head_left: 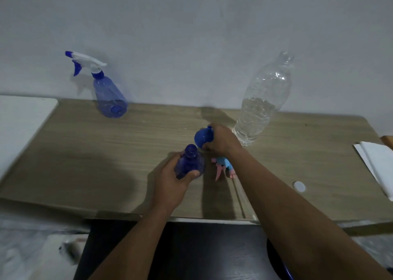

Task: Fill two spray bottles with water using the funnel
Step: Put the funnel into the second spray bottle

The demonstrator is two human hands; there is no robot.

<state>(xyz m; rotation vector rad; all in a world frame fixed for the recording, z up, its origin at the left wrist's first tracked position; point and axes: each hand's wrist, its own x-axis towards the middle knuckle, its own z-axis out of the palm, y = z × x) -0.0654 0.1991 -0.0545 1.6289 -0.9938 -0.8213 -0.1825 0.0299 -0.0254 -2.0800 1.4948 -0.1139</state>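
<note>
At the middle of the wooden table [106, 152], near its front edge, the left hand [172, 184] wraps the body of an uncapped blue spray bottle [190, 162], thumb across the front, fingers curled round the back; neck open and tilted a bit toward the right. Grip is low on the body, likely to brace it so the mouth stays free for the funnel. Right hand [221, 141] is closed round a blue funnel [202, 138], wide mouth facing left toward the camera side, spout mostly hidden in the fist; it sits just above and right of the bottle neck, not yet seated in it as far as I can tell. Judgement: step in hand is bringing the funnel to the neck.

The removed trigger head [223, 167], pale blue and pink, lies on the table just right of the held bottle, under the right wrist, kept close for re-capping. Clear water bottle [261, 101] stands behind the right hand, cap off, about half full, within easy reach for pouring. Its white cap [299, 186] lies well apart to the right. Second spray bottle [108, 97] stands at back left by the wall, trigger head on, seems empty. White folded paper [376, 165] at the right edge.

Both forearms reach forward, right arm extended further and angled inward, left elbow more bent, wrists converging
</note>
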